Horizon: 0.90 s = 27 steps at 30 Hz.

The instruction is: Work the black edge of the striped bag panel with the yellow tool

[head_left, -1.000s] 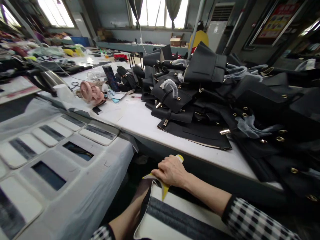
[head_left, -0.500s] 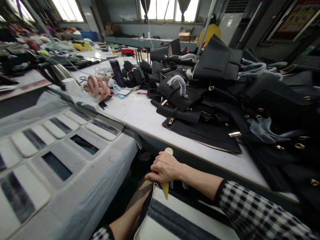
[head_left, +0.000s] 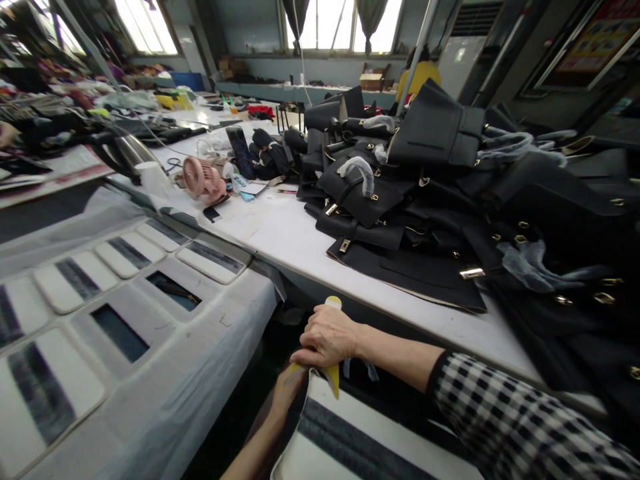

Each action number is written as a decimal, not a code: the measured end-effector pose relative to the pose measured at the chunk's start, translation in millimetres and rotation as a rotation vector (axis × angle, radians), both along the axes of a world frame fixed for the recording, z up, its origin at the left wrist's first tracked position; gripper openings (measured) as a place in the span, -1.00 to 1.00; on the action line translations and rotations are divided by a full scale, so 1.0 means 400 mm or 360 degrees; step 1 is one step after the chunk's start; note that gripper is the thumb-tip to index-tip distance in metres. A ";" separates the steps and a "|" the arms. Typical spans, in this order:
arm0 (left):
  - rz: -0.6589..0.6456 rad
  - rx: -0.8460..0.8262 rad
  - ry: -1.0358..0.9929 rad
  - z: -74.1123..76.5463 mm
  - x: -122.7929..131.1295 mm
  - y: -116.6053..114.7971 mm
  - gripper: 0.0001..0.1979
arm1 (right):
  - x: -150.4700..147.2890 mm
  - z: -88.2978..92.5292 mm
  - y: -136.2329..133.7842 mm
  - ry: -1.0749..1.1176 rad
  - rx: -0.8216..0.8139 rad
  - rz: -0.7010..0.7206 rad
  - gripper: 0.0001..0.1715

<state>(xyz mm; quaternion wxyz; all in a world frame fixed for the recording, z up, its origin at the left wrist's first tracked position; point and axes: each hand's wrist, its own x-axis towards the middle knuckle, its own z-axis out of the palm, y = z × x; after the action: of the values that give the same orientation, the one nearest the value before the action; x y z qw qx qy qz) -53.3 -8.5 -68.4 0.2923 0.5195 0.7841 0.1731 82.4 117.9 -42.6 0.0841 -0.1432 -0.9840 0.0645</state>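
Observation:
My right hand (head_left: 330, 337) is closed in a fist around a yellow-and-white object (head_left: 333, 303). Its rounded end sticks out above the fist, and a pointed yellow part shows below, over the corner of a white panel with a dark stripe (head_left: 370, 443). What kind of object it is I cannot make out. My left hand (head_left: 290, 385) is low beside that corner, under the right hand, with some yellow next to it. Its fingers are hidden by the right hand and the panel's edge. A dark, soft material lies along the panel's left side.
Several similar striped white panels (head_left: 127, 253) lie on a covered table (head_left: 200, 353) at left. Black bags with gold fittings (head_left: 365, 190) are piled on the white table (head_left: 280, 233) ahead. A pink fan (head_left: 204, 180) and a metal kettle (head_left: 125, 153) stand there too. A person in yellow (head_left: 425, 70) is far back.
The left hand and forearm have shifted slightly, and more of the hand shows at the panel's corner. The right hand keeps its grip. The whole view has tilted up a little.

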 end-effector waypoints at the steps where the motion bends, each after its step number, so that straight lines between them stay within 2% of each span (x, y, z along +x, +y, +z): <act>1: 0.0033 0.0068 -0.0233 0.000 -0.003 -0.003 -0.29 | 0.001 -0.001 0.000 0.0005 -0.0005 0.0003 -0.28; 4: 0.0072 0.0259 -0.1183 0.001 -0.024 -0.029 -0.44 | 0.002 -0.002 0.000 0.0020 -0.0018 0.0019 -0.29; 6: 0.0023 0.0235 -0.1506 0.005 -0.039 -0.048 -0.37 | 0.002 -0.002 -0.002 0.0038 -0.0014 0.0020 -0.32; 10: -0.0101 0.0054 -0.1273 0.027 -0.047 -0.060 -0.46 | 0.002 -0.004 -0.007 0.0088 0.0003 0.0024 -0.32; 16: -0.0257 0.0135 -0.0926 0.067 -0.031 -0.058 -0.54 | 0.009 0.000 -0.014 0.0089 -0.0003 0.0037 -0.31; 22: -0.0302 0.0150 -0.0703 0.071 -0.028 -0.066 -0.56 | 0.018 -0.001 -0.023 0.0064 -0.0016 0.0023 -0.32; 27: -0.0357 0.0176 -0.0636 0.072 -0.023 -0.064 -0.64 | 0.026 0.001 -0.033 0.0036 -0.0002 -0.0012 -0.29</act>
<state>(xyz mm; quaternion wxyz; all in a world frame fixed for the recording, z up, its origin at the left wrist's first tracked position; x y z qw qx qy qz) -62.3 -34.2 -39.5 0.4303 0.5740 0.6373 0.2815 92.8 104.9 -42.0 0.0953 -0.1461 -0.9824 0.0664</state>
